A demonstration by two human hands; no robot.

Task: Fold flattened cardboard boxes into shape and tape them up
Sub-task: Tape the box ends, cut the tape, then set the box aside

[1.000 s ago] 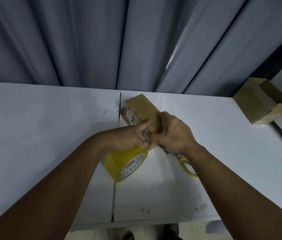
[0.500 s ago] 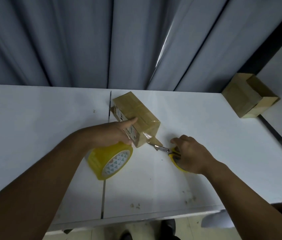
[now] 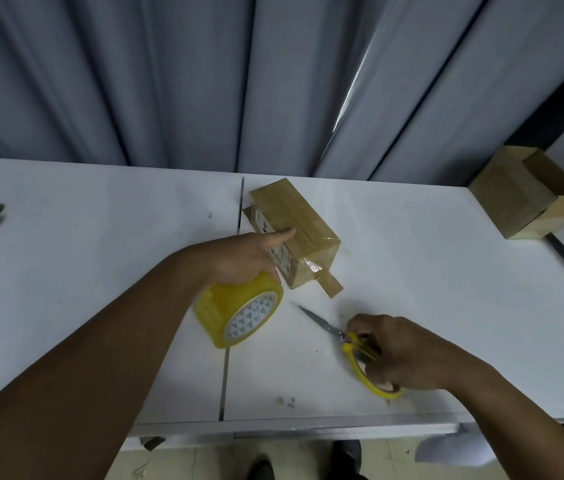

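Two boxes (image 3: 303,220) (image 3: 516,192), one tape roll (image 3: 225,303), one scissors (image 3: 346,341).

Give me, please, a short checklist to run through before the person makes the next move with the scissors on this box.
1. The small brown cardboard box lies flat on the white table: ok.
2. The left hand steadies the box with the thumb on top and grips the yellow tape roll: ok.
3. The right hand grips the yellow-handled scissors: ok.
4. The scissor blades have reached the loose brown tape tail at the near end of the box: not ok, they are apart from it.
5. The tape tail is joined to the roll: cannot tell.
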